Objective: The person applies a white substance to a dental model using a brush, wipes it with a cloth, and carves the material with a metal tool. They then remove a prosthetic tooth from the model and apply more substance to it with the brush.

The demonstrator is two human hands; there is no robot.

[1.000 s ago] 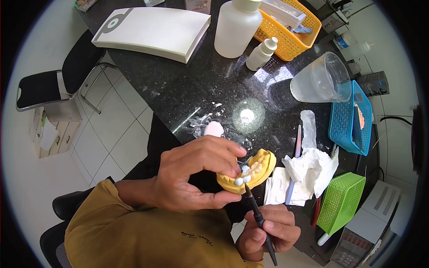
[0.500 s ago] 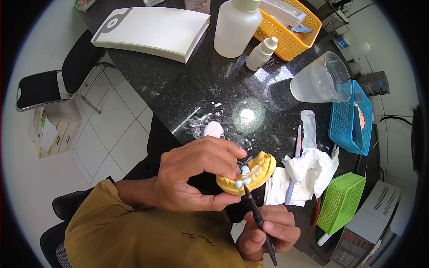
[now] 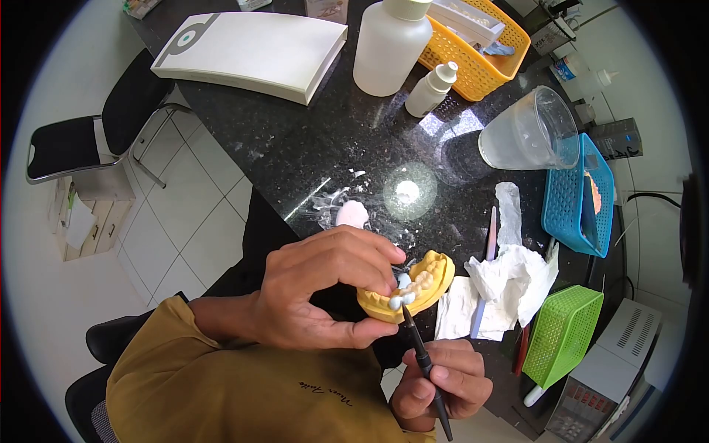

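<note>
My left hand (image 3: 325, 284) grips a yellow dental cast (image 3: 436, 275) at its near left side, fingers over the top and thumb along the lower edge. Pale bluish-white tooth crowns (image 3: 402, 297) stand on the cast, beside a row of cream-coloured teeth (image 3: 422, 283). Below, my right hand (image 3: 447, 380) pinches a slim black brush (image 3: 422, 358) between thumb and fingers, as one holds a pen. Its pointed tip is right at the lower edge of the bluish crowns. My left fingers hide part of the cast.
Crumpled white tissue (image 3: 517, 277) and a lilac-handled tool (image 3: 480, 314) lie right of the cast. White powder (image 3: 352, 214) sits behind my left hand. Farther back stand a clear cup (image 3: 517, 136), a small dropper bottle (image 3: 428, 92) and a blue basket (image 3: 572, 214). A green basket (image 3: 565, 332) is at right.
The brush and my right hand have shifted very slightly to the left. The tip stays at the bluish crowns, and my left hand keeps its hold on the cast.
</note>
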